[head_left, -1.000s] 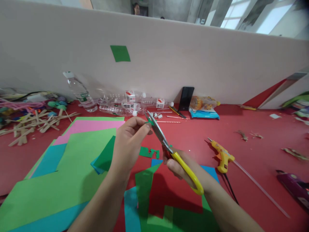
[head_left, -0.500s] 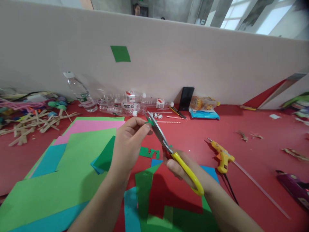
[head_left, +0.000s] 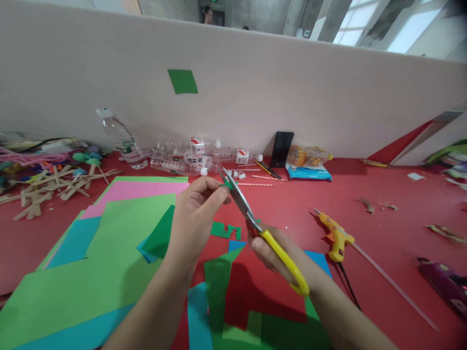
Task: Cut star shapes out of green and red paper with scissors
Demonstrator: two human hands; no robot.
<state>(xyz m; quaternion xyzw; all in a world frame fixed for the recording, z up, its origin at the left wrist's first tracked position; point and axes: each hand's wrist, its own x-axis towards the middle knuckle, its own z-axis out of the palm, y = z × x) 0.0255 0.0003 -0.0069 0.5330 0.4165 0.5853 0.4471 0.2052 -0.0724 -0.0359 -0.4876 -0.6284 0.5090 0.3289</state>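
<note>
My left hand (head_left: 200, 209) pinches a small piece of green paper (head_left: 228, 183) between thumb and fingers. Scissors (head_left: 284, 257) with yellow handles are in my right hand (head_left: 272, 248), their blades pointing up and left, close around the green piece. Most of that piece is hidden by my fingertips and the blades. Below, on the red table, lies a green paper scrap (head_left: 221, 230) with notched cut-outs. Nearer to me are sheets of red paper (head_left: 264, 287), dark green and blue paper, overlapping.
Light green sheets (head_left: 120, 238) cover the left. Clear plastic bottles (head_left: 178, 166) and a black phone (head_left: 282, 149) stand or lie along the white partition (head_left: 233, 82). A yellow glue gun (head_left: 337, 236) with a long glue stick lies at right. Wooden sticks (head_left: 65, 182) are heaped far left.
Almost nothing differs. The scissors' handles have shifted very slightly in my right hand; my left hand keeps its place with the green paper.
</note>
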